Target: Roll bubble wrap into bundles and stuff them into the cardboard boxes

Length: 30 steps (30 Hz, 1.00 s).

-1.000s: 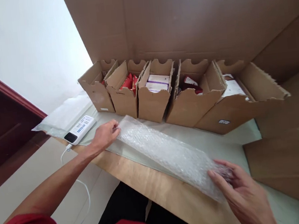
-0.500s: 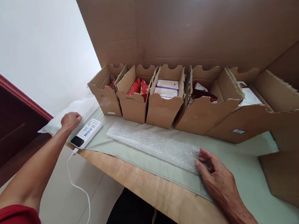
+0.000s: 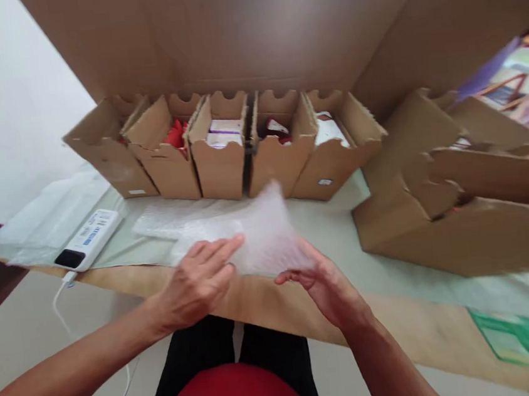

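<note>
A sheet of clear bubble wrap (image 3: pixel 230 227) lies on the green mat near the table's front edge, its right end raised and blurred. My left hand (image 3: pixel 197 280) rests flat on the wrap's near edge, fingers stretched out. My right hand (image 3: pixel 323 280) is under the raised end, fingers curled around it. A row of small cardboard bins (image 3: pixel 216 146) with red and white packets stands just behind the wrap.
A white power bank (image 3: pixel 86 239) with a cable lies at the left on a plastic bag (image 3: pixel 44 215). A tall cardboard sheet (image 3: pixel 228 31) backs the bins. Larger cardboard boxes (image 3: pixel 458 203) stand at the right. A green item (image 3: pixel 519 335) shows at the lower right.
My left hand came back from the power bank onto the wrap. My right hand lifted the wrap's right end. The view swung to the right.
</note>
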Motion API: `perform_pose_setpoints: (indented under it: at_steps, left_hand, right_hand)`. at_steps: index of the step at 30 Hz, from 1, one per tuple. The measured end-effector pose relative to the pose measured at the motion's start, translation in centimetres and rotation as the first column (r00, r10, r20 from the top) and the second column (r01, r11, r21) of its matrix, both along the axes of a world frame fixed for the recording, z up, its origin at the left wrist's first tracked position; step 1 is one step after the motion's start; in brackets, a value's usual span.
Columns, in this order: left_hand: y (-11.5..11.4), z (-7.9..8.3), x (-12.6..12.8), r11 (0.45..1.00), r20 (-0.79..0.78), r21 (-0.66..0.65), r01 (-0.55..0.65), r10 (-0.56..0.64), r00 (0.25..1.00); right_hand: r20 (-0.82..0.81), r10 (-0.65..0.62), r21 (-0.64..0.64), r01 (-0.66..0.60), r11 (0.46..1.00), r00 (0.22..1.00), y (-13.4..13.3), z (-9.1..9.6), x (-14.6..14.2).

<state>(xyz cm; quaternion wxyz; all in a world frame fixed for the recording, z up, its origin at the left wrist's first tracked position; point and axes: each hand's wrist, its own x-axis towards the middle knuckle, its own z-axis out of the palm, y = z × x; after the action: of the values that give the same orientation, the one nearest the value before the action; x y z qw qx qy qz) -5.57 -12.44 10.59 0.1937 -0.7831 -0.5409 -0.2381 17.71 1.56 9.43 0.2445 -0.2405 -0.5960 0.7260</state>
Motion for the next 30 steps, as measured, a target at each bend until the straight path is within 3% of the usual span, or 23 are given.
perform_pose_setpoints:
  at_steps: [3, 7, 9, 12, 15, 19, 24, 27, 30]
  left_hand:
    - [2.1, -2.4, 4.3, 0.965, -0.030, -0.212, 0.154, -0.164, 0.986]
    - [2.4, -3.6, 6.2, 0.893, 0.190, -0.389, 0.228, -0.164, 0.968]
    - [2.4, -3.4, 5.8, 0.908, 0.290, -0.353, 0.224, -0.122, 0.949]
    - [3.1, -2.6, 4.4, 0.966, 0.299, -0.242, 0.094, -0.018, 0.954]
    - [4.3, -2.0, 3.1, 0.972, 0.230, -0.234, -0.012, 0.067, 0.971]
    - [5.4, -1.7, 2.8, 0.978, 0.190, -0.206, -0.026, 0.066, 0.980]
    - [5.1, -1.8, 3.3, 0.997, 0.262, -0.072, -0.003, 0.021, 0.965]
    - [4.0, -1.2, 3.1, 0.983, 0.348, -0.173, 0.054, 0.009, 0.938]
    - [2.8, 0.0, 2.9, 0.933, 0.433, -0.336, 0.131, 0.030, 0.901]
  right_hand:
    - [0.050, -0.111, -0.114, 0.116, 0.987, 0.993, -0.3, -0.5, 3.4]
    - [0.273, -0.289, 0.142, 0.259, 0.956, 0.918, -0.2, -2.5, 7.0]
    - [0.280, -0.338, 0.271, 0.264, 0.926, 0.899, -0.3, -3.4, 7.6]
    - [0.227, -0.416, 0.372, 0.316, 0.873, 0.881, -0.5, -3.8, 7.6]
    - [0.169, -0.484, 0.426, 0.379, 0.821, 0.858, -0.3, -3.3, 7.6]
    - [0.090, -0.524, 0.442, 0.437, 0.783, 0.847, 0.2, -2.4, 8.0]
    - [0.049, -0.465, 0.289, 0.433, 0.853, 0.884, 0.9, -2.3, 9.1]
    - [0.010, -0.416, 0.179, 0.408, 0.895, 0.909, 1.1, -2.3, 9.6]
    - [0.000, -0.333, 0.105, 0.331, 0.938, 0.943, 1.2, -2.1, 10.1]
